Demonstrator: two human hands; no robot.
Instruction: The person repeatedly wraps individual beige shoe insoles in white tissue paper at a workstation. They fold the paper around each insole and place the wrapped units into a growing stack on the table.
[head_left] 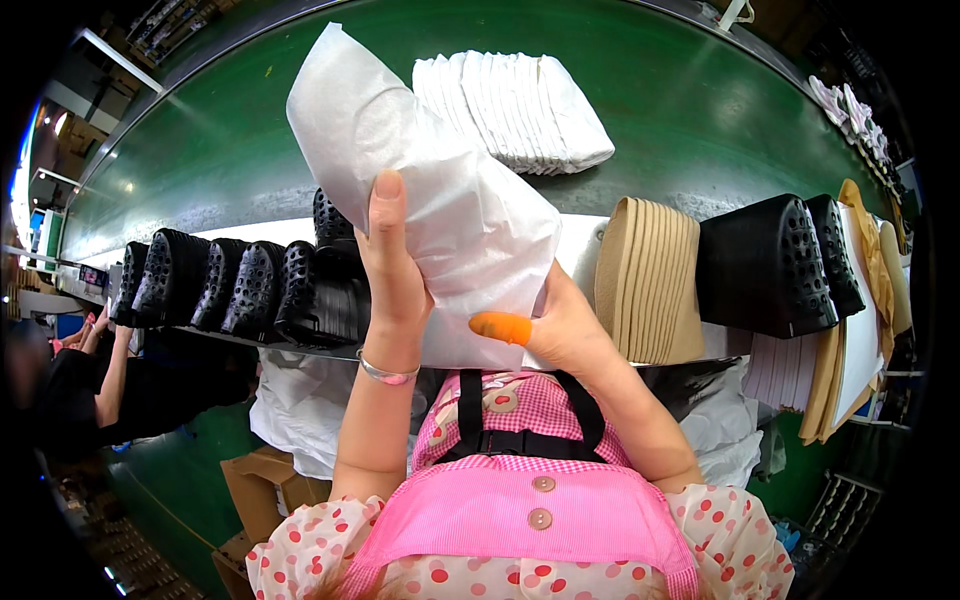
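Note:
Both my hands hold a long, sole-shaped bundle of white tissue paper [450, 190], tilted with its narrow end up to the left. My left hand [393, 265] grips its left side, thumb lying on the front face; the other fingers are hidden behind. Lower on the right, my right hand [560, 325] clasps the bottom edge, an orange finger cot on the thumb. Whatever the paper wraps, if anything, does not show. Just beyond it, a row of similar white paper bundles [510, 110] stands packed together on the green belt [680, 110].
Left along the narrow shelf [585, 235] stand several black, hole-patterned, shoe-shaped pieces [250, 285]. On the right are a stack of tan sheets [650, 280] and more black pieces [765, 265]. Pale shoes [850, 115] sit far right. Another person's arm [115, 370] shows at left.

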